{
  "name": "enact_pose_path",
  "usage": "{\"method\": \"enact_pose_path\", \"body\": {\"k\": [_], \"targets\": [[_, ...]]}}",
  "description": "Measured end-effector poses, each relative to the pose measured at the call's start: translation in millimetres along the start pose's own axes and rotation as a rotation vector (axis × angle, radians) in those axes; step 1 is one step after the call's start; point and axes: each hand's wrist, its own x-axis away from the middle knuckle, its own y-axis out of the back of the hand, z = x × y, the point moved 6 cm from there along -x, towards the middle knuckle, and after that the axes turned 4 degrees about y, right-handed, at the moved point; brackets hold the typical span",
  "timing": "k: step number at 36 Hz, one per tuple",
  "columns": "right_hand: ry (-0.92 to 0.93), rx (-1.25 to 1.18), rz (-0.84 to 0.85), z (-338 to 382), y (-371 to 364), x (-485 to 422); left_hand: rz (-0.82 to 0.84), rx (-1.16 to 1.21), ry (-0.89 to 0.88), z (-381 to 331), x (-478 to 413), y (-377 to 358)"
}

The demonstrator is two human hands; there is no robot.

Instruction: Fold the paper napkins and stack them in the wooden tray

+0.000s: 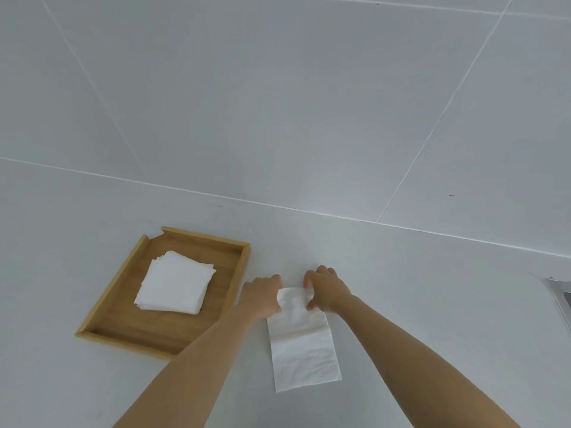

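Observation:
A white paper napkin (pixel 304 350), folded into a long strip, lies on the pale tiled surface in front of me. My left hand (pixel 262 296) pinches its far left corner and my right hand (pixel 324 291) pinches its far right corner; that far end is lifted slightly off the surface. To the left sits the wooden tray (pixel 114 307) with a stack of folded white napkins (pixel 174 282) in its middle. The tray's near right corner is hidden behind my left forearm.
The surface is large pale grey tiles with thin white joints. A shiny metal object (pixel 560 293) shows at the right edge, partly cut off by the frame.

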Motion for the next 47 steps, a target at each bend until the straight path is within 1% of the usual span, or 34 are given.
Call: {"method": "enact_pose_path", "body": {"k": [2, 6, 12, 18, 23, 25, 29, 36, 41, 44, 47], "targets": [[0.001, -0.029, -0.006, -0.8, 0.6, -0.9, 0.017, 0.025, 0.004, 1.0, -1.3, -0.2], [0.004, -0.125, -0.037, -3.0, 1.7, -1.4, -0.028, 0.077, 0.010, 2.0, 2.4, 1.8], [0.005, -0.186, -0.056, -2.7, 5.1, 4.1, -0.092, 0.258, -0.025, 3.3, 11.8, 13.8], [0.020, -0.199, -0.136, -2.4, 18.3, 18.9, -0.132, 0.379, -0.083, 4.8, 27.1, 26.3], [0.065, -0.193, -0.158, 1.1, 23.9, 42.7, -0.123, 0.433, -0.131, 5.7, 43.9, 26.6], [0.084, -0.168, -0.148, 3.0, 22.6, 54.0, -0.111, 0.432, -0.149, 5.9, 51.9, 23.3], [0.121, -0.121, -0.103, 5.9, 14.0, 75.1, -0.079, 0.354, -0.180, 3.3, 68.4, 11.7], [0.126, -0.072, 0.067, 4.1, -17.1, 97.6, 0.029, 0.097, -0.159, 6.7, 86.3, -26.1], [0.085, -0.093, 0.185, -2.0, -25.9, 101.4, 0.121, 0.069, -0.117, 17.1, 83.7, -37.1], [0.044, -0.159, 0.166, -8.6, -16.2, 98.9, 0.096, 0.151, -0.092, 21.5, 77.7, -28.2], [0.004, -0.232, 0.068, -13.8, -4.3, 92.9, -0.019, 0.176, -0.081, 21.6, 70.1, -17.4]]}}
